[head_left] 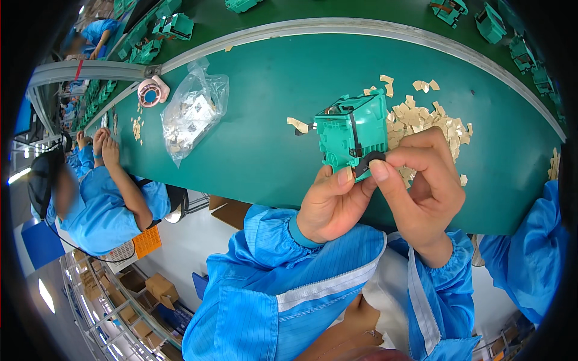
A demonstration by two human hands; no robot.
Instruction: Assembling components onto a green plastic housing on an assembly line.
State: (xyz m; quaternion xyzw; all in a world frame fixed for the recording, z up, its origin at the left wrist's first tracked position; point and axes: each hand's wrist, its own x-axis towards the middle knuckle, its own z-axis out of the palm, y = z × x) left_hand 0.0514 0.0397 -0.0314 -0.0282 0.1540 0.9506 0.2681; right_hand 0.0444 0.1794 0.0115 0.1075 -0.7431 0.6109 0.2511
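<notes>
A green plastic box-shaped part [352,133] is held up above the green table [271,120]. My left hand [331,204] grips its lower edge from below. My right hand [421,180] pinches a small black piece [368,161] against the part's lower right corner with thumb and forefinger. Behind the part lies a heap of small tan paper squares [424,117]. Both forearms wear blue sleeves.
A clear plastic bag [192,111] of small pieces lies at the left of the table, with a pink tape roll [150,93] beyond it. More green parts [174,27] ride the belt behind. A person in blue sits at the left, another at the right edge.
</notes>
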